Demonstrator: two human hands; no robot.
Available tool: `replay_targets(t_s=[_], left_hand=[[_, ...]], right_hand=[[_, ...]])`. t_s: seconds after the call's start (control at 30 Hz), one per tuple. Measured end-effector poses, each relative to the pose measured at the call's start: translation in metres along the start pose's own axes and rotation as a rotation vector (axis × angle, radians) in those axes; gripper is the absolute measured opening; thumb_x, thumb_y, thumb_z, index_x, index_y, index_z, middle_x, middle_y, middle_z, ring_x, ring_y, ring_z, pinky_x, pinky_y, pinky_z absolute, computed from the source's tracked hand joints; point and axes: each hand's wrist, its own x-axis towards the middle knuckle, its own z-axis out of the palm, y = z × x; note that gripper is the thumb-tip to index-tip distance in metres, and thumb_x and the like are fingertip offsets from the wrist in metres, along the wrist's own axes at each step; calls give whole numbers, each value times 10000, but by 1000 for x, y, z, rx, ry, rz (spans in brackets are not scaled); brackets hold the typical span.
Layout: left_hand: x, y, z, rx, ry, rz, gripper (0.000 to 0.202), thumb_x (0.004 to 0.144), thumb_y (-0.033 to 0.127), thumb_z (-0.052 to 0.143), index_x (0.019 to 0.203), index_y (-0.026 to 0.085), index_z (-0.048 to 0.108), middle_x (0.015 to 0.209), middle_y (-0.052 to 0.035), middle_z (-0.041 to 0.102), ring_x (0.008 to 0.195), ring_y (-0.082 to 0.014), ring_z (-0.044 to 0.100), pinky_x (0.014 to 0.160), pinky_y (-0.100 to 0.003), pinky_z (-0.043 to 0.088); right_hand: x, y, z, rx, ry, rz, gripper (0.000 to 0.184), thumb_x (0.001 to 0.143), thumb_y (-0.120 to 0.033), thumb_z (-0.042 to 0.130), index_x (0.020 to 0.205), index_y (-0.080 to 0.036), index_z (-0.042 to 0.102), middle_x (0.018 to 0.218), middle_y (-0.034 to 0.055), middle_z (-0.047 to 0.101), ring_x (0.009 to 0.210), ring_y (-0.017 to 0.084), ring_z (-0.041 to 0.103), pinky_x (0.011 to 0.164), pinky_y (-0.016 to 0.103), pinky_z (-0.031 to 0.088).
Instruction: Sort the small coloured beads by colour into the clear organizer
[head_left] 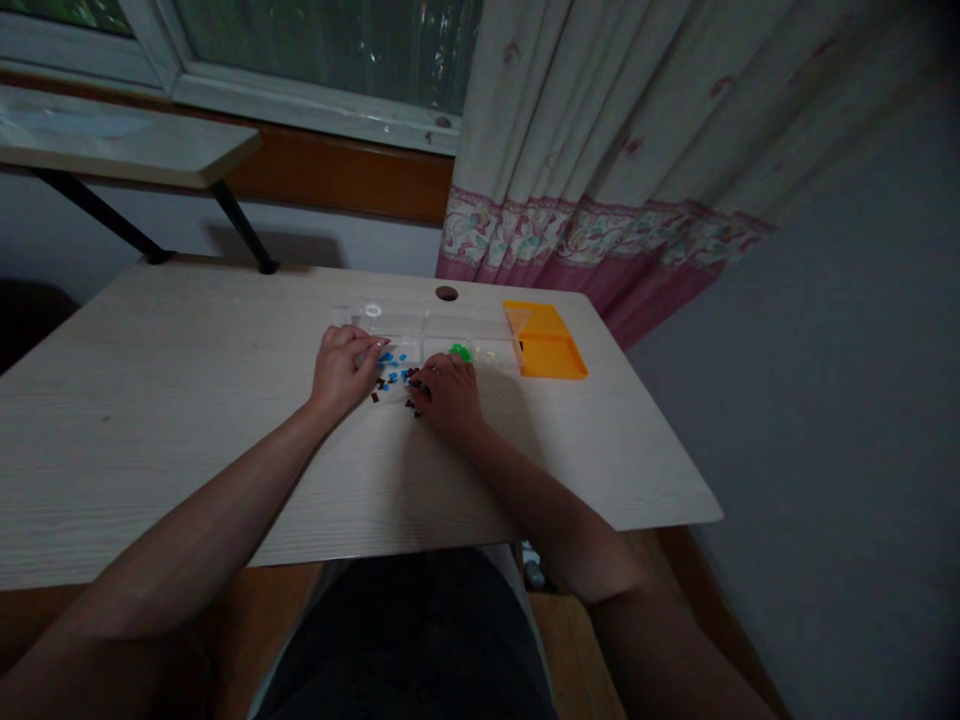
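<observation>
My left hand [343,367] rests on the wooden table [187,400] with its fingers curled over the front edge of a clear compartment box [420,328]. My right hand [448,392] lies close beside it, fingers bent down onto a scatter of small dark red pieces [377,391]. Small blue pieces [391,366] lie between the two hands. Green pieces [460,351] sit in the box just beyond my right hand. What the fingertips pinch is too small to make out.
An orange lid [546,341] lies to the right of the clear box. A round cable hole [446,293] is at the table's far edge. A curtain [600,150] hangs behind, a shelf [112,145] stands at the far left.
</observation>
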Motion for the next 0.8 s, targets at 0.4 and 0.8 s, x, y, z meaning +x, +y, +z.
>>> replay_targets(t_s=[0.4, 0.8], left_hand=[[0, 2, -1, -1, -22, -11, 309, 976, 374, 502, 1044, 227, 765, 913, -72, 643, 948, -239, 535, 917, -431, 429], [0, 2, -2, -24, -42, -6, 296, 973, 367, 507, 1010, 228, 766, 903, -70, 648, 933, -242, 542, 901, -440, 433]], right_hand=[[-1, -4, -8, -2, -20, 10, 205, 909, -348, 654, 1077, -256, 726, 1128, 76, 636, 1118, 267, 489, 967, 427, 361], [-2, -7, -22, -118, -85, -6, 189, 955, -303, 579, 998, -212, 739, 1082, 106, 639, 1080, 286, 485, 921, 453, 361]])
